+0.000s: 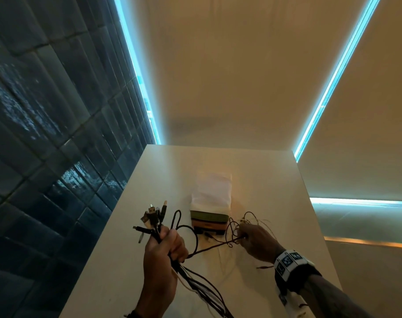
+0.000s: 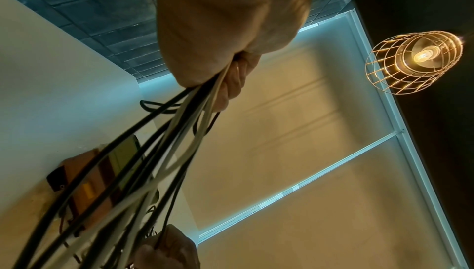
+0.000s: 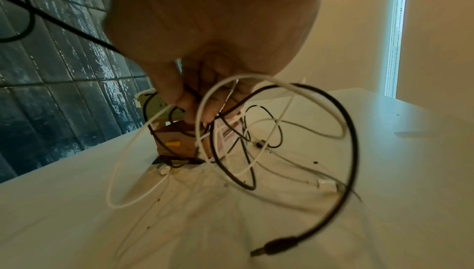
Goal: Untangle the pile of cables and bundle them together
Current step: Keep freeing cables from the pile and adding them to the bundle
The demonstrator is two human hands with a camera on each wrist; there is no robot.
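My left hand [image 1: 165, 246] grips a bundle of black and white cables [image 1: 195, 283] above the white table [image 1: 275, 184]. Their USB plugs [image 1: 153, 214] fan out above the fist, and the long ends trail down toward me. In the left wrist view the same cables [image 2: 143, 172] run out of the fist [image 2: 231, 83]. My right hand [image 1: 252, 237] pinches a loose tangle of thin black and white cables [image 3: 256, 131] just over the table. One thin black cable [image 1: 209, 247] stretches between the two hands. An audio jack plug [image 3: 279, 246] hangs from the tangle.
A stack of flat coloured items [image 1: 209, 222] with a white cloth [image 1: 212, 189] on top lies mid-table just beyond my hands. Dark tiled wall [image 1: 46, 134] runs along the left. A wire-cage lamp [image 2: 415, 60] hangs overhead. Table edges fall away left and right.
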